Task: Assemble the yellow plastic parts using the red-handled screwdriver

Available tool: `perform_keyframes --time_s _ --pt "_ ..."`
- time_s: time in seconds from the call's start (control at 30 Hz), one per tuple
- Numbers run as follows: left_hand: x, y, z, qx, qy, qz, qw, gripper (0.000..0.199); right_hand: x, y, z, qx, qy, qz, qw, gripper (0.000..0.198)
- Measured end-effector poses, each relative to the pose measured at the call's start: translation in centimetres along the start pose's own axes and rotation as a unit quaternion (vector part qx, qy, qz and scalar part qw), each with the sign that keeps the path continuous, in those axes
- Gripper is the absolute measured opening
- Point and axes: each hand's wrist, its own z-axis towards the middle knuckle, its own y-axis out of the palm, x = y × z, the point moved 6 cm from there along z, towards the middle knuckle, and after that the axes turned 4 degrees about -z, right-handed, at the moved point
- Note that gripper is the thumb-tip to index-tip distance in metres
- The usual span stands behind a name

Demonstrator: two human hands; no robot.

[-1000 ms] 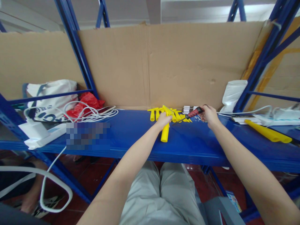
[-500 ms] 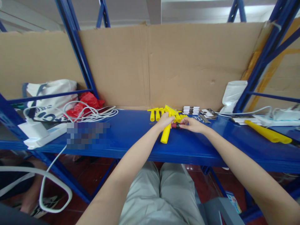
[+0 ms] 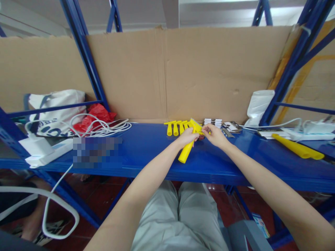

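Note:
My left hand (image 3: 187,137) is wrapped round the handle of a yellow scraper (image 3: 185,153). The wide head of this tool points up and away, and the hollow handle end tilts down toward me. At the right end of the head, the fingers of my right hand (image 3: 211,133) are pinched together. Whatever small thing they hold, if anything, is too small to make out. Just below the fingers a dark red screwdriver handle (image 3: 201,137) shows in part on the blue shelf. More yellow scrapers (image 3: 175,129) stand in a row behind my left hand.
Stacked white-and-black small packs (image 3: 216,122) and metal blades (image 3: 227,131) lie behind my right hand. Farther right are yellow tubes (image 3: 298,147). To the left are a white power strip (image 3: 51,152), coiled white cable (image 3: 110,129) and a red bag (image 3: 98,115). Cardboard (image 3: 204,73) closes the back.
My right hand has left the red and black screwdriver handle and risen to the scraper's head. My left hand has shifted slightly, tilting the scraper a little more.

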Motion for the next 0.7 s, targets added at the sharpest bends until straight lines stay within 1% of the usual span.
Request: perform_keyframes --time_s 0.17,0.37,0.57,0.7 --pt "-0.14 0.06 -0.01 0.004 -0.005 0.018 1.000 0.023 -0.04 0.05 0.00 -0.011 0.005 -0.004 1.000 0.003" --pt "0.09 0.09 -0.16 0.009 -0.004 0.026 1.000 0.021 0.24 0.16 -0.01 -0.009 0.003 -0.023 1.000 0.004" --pt "-0.06 -0.45 -0.11 0.037 -0.026 0.028 0.999 0.021 0.58 0.18 -0.07 -0.007 0.001 -0.032 0.999 0.006" --pt "-0.21 -0.24 -0.02 0.023 -0.025 0.023 0.999 0.020 0.72 0.49 -0.12 -0.017 0.014 -0.026 0.999 0.002"
